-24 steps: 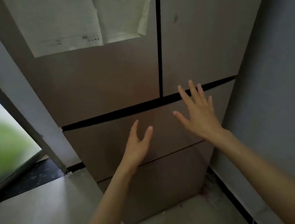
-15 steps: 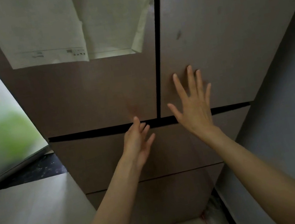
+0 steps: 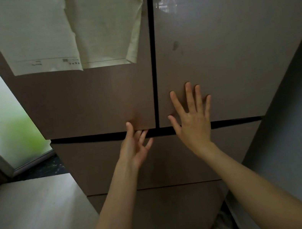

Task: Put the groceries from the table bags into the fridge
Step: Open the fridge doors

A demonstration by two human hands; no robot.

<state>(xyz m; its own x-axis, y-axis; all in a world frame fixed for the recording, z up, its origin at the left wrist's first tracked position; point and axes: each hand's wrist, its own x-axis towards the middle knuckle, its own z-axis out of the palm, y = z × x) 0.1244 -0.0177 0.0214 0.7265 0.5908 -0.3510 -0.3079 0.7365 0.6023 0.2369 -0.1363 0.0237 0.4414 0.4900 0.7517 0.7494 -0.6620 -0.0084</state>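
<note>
Forearms are extended from the bottom edge toward the tall brown glossy fridge. The left hand is held empty, fingers apart, its fingertips apparently hooked into the dark gap under the left upper door. The right hand is spread flat and empty against the right upper door. Both doors are shut. A stiff, smooth panel with a magnetic seal is expected; its lower edge is best gripped. Pale papers are stuck higher up. No groceries are visible.
</note>
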